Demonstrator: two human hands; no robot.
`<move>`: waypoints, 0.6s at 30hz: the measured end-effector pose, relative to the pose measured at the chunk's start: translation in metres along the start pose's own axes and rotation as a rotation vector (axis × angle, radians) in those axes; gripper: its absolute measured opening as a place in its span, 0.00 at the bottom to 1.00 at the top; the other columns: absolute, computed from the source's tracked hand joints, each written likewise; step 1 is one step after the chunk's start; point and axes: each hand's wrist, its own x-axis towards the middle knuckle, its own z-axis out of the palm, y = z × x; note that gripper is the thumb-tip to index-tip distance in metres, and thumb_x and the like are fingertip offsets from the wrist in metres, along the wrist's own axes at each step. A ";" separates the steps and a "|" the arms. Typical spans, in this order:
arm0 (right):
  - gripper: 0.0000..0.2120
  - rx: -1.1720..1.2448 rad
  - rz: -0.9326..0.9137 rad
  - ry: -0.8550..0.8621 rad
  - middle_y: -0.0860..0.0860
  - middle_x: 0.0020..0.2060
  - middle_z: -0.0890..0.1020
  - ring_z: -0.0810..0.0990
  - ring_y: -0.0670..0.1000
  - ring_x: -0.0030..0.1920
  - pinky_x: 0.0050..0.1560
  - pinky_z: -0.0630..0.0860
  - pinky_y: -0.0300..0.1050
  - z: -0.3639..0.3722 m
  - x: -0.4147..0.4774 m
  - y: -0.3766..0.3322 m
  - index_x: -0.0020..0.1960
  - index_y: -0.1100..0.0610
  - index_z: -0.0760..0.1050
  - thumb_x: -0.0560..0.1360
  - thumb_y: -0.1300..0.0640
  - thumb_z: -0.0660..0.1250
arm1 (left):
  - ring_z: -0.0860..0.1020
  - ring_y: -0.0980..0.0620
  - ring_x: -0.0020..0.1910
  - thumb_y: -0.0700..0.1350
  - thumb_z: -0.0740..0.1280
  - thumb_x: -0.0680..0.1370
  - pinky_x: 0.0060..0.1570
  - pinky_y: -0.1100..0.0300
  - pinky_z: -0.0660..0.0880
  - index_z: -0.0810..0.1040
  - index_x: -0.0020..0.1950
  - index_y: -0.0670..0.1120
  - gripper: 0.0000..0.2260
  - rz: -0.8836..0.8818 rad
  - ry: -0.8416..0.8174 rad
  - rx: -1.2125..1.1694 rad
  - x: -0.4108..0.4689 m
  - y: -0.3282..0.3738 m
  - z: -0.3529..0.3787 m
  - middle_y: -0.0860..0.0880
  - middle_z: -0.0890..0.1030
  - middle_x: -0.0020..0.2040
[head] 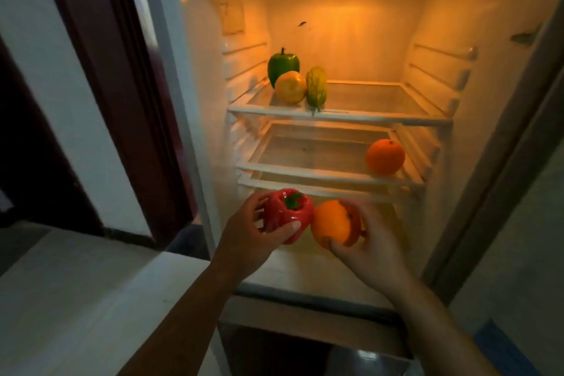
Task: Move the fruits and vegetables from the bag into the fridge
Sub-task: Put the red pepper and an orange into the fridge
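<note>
The fridge stands open and lit from inside. My left hand (247, 241) grips a red bell pepper (288, 212) in front of the lowest shelf. Touching it on the right is an orange fruit (331, 223), held by my right hand (370, 241). On the top shelf (381, 117), at the left, a green bell pepper (283, 63), a yellow round fruit (290, 87) and a green-yellow ridged gourd (316, 87) stand together. A second orange (385, 156) rests at the right of the middle shelf (305, 169). The bag is out of view.
The open fridge door (494, 180) runs down the right side. A white fridge side wall (171, 70) and a dark red door frame (100, 85) are on the left. A pale counter top (76, 299) lies below left.
</note>
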 end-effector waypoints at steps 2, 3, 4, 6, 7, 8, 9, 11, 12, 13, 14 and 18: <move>0.29 0.001 0.026 0.026 0.33 0.52 0.70 0.70 0.33 0.52 0.50 0.70 0.34 -0.005 0.008 0.011 0.58 0.42 0.68 0.63 0.55 0.77 | 0.74 0.62 0.55 0.59 0.72 0.63 0.43 0.76 0.73 0.68 0.63 0.58 0.30 0.020 -0.006 0.008 0.018 -0.001 0.012 0.61 0.73 0.58; 0.28 0.006 0.043 0.051 0.32 0.52 0.69 0.70 0.32 0.53 0.48 0.69 0.32 -0.008 0.012 0.016 0.57 0.41 0.67 0.63 0.54 0.77 | 0.74 0.62 0.55 0.59 0.72 0.63 0.42 0.77 0.72 0.68 0.63 0.58 0.30 0.022 -0.017 0.009 0.026 -0.001 0.017 0.61 0.73 0.58; 0.27 0.007 0.060 0.081 0.32 0.51 0.70 0.71 0.33 0.53 0.47 0.70 0.33 -0.011 0.015 0.021 0.56 0.40 0.68 0.62 0.52 0.77 | 0.73 0.63 0.54 0.58 0.72 0.63 0.41 0.77 0.72 0.68 0.63 0.59 0.29 0.015 -0.032 0.003 0.035 0.000 0.021 0.61 0.73 0.58; 0.27 -0.015 0.110 0.136 0.38 0.52 0.73 0.73 0.39 0.52 0.49 0.73 0.37 -0.016 0.018 0.033 0.57 0.41 0.69 0.60 0.46 0.75 | 0.73 0.62 0.54 0.56 0.74 0.65 0.39 0.74 0.72 0.68 0.63 0.59 0.28 -0.002 -0.062 -0.006 0.051 0.003 0.030 0.61 0.72 0.57; 0.28 -0.032 0.137 0.154 0.40 0.53 0.73 0.73 0.41 0.53 0.49 0.73 0.39 -0.019 0.018 0.039 0.58 0.43 0.70 0.60 0.45 0.75 | 0.73 0.61 0.54 0.55 0.74 0.66 0.41 0.73 0.70 0.68 0.63 0.59 0.28 -0.003 -0.071 -0.004 0.059 0.004 0.034 0.60 0.73 0.58; 0.28 -0.044 0.164 0.161 0.41 0.54 0.73 0.73 0.43 0.53 0.48 0.73 0.38 -0.021 0.018 0.044 0.58 0.43 0.70 0.60 0.46 0.76 | 0.73 0.59 0.56 0.54 0.74 0.67 0.43 0.72 0.69 0.68 0.63 0.59 0.27 0.003 -0.078 -0.009 0.066 0.005 0.039 0.59 0.73 0.58; 0.29 -0.053 0.185 0.162 0.41 0.54 0.72 0.72 0.43 0.54 0.48 0.72 0.37 -0.023 0.017 0.048 0.58 0.43 0.69 0.62 0.48 0.77 | 0.73 0.59 0.56 0.53 0.75 0.67 0.44 0.70 0.69 0.69 0.62 0.60 0.27 0.007 -0.086 -0.023 0.072 0.006 0.043 0.60 0.73 0.58; 0.28 -0.083 0.196 0.175 0.37 0.53 0.71 0.71 0.42 0.54 0.48 0.71 0.36 -0.025 0.018 0.053 0.58 0.42 0.69 0.63 0.51 0.78 | 0.73 0.59 0.56 0.53 0.75 0.67 0.43 0.69 0.68 0.68 0.60 0.61 0.26 -0.003 -0.112 -0.058 0.083 0.006 0.053 0.62 0.72 0.56; 0.28 -0.102 0.190 0.187 0.34 0.52 0.70 0.71 0.41 0.53 0.48 0.71 0.35 -0.026 0.020 0.054 0.58 0.41 0.68 0.63 0.52 0.78 | 0.72 0.60 0.54 0.54 0.75 0.67 0.43 0.69 0.68 0.68 0.60 0.62 0.26 -0.010 -0.128 -0.068 0.087 0.006 0.057 0.62 0.72 0.55; 0.28 -0.113 0.187 0.198 0.33 0.52 0.69 0.71 0.41 0.53 0.49 0.71 0.35 -0.027 0.022 0.054 0.57 0.41 0.68 0.63 0.53 0.78 | 0.72 0.62 0.53 0.54 0.75 0.66 0.43 0.70 0.68 0.67 0.60 0.63 0.26 -0.012 -0.142 -0.075 0.091 0.006 0.060 0.62 0.71 0.55; 0.29 -0.115 0.189 0.209 0.32 0.51 0.69 0.72 0.41 0.53 0.50 0.72 0.37 -0.029 0.025 0.054 0.57 0.40 0.67 0.63 0.53 0.78 | 0.72 0.63 0.52 0.55 0.75 0.66 0.42 0.70 0.68 0.68 0.59 0.64 0.25 -0.006 -0.155 -0.085 0.095 0.006 0.062 0.63 0.72 0.55; 0.28 -0.135 0.161 0.239 0.34 0.53 0.71 0.72 0.41 0.54 0.53 0.75 0.44 -0.034 0.039 0.054 0.57 0.38 0.68 0.63 0.51 0.78 | 0.72 0.67 0.51 0.56 0.75 0.64 0.40 0.73 0.70 0.69 0.57 0.64 0.25 0.036 -0.196 -0.099 0.105 0.013 0.053 0.66 0.72 0.54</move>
